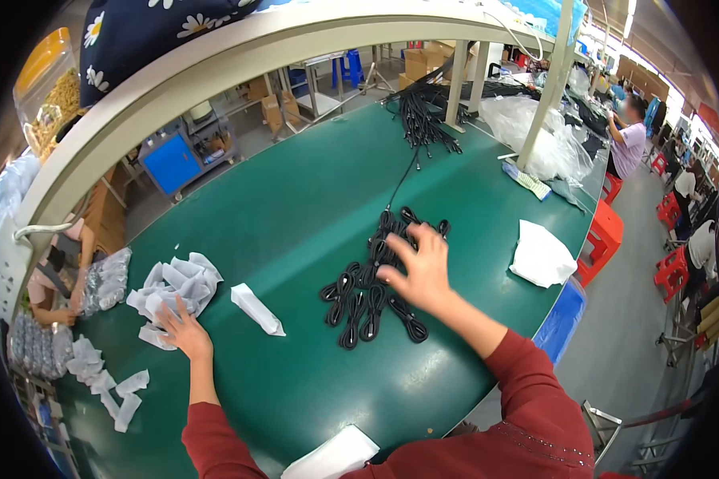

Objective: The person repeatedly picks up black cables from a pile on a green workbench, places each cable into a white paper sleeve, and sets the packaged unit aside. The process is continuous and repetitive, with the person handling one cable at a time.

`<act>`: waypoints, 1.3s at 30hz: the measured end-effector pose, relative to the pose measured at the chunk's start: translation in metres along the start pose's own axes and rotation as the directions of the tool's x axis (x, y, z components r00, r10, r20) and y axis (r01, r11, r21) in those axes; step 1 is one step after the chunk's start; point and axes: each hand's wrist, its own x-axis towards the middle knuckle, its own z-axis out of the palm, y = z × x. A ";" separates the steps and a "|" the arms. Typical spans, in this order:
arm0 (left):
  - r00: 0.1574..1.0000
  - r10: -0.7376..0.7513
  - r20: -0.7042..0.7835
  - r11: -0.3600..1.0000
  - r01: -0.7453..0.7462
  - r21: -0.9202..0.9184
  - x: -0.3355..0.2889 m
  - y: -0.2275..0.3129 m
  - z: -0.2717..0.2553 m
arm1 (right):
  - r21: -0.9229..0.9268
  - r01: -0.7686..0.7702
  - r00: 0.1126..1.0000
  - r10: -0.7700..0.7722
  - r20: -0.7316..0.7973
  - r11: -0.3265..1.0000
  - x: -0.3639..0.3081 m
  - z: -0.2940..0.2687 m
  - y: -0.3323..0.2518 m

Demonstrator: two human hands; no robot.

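Note:
My left hand (187, 332) lies open, fingers spread, at the near side of a pile of frosted white plastic sleeves (185, 281). To the right of that pile is a single long white packet (256, 310), apart from both hands. Over a cluster of black cables coiled into small bundles (370, 318) hovers my right hand (425, 270), its thumb and fingers apart and nothing visible between them. It hides part of the cluster, and I cannot tell whether its fingertips touch the bundles.
A heap of loose black cables (422, 120) lies at the far edge of the green table (295, 391). White sheets (542, 254) lie at the right, near a red stool (605, 239). A metal shelf frame (295, 49) spans above. Another person works beside wrapped packs (108, 281) at the left.

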 end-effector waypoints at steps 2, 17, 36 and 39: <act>0.992 0.108 -0.069 0.992 -0.111 -0.051 -0.004 -0.002 0.001 | -0.205 -0.171 0.984 0.179 0.021 0.964 0.022 0.024 0.043; 0.942 0.250 0.222 0.771 -0.055 -0.634 -0.136 -0.041 -0.111 | 0.007 0.034 0.855 -0.032 0.517 0.999 -0.013 0.044 0.010; 0.897 0.345 0.277 0.574 0.032 -0.818 -0.284 0.084 -0.290 | 0.505 0.281 0.836 -0.467 0.289 0.816 -0.107 -0.042 -0.107; 0.920 0.266 0.288 0.582 0.086 -0.809 -0.290 0.086 -0.284 | 0.649 0.013 0.824 -0.377 0.424 0.760 -0.126 -0.066 -0.119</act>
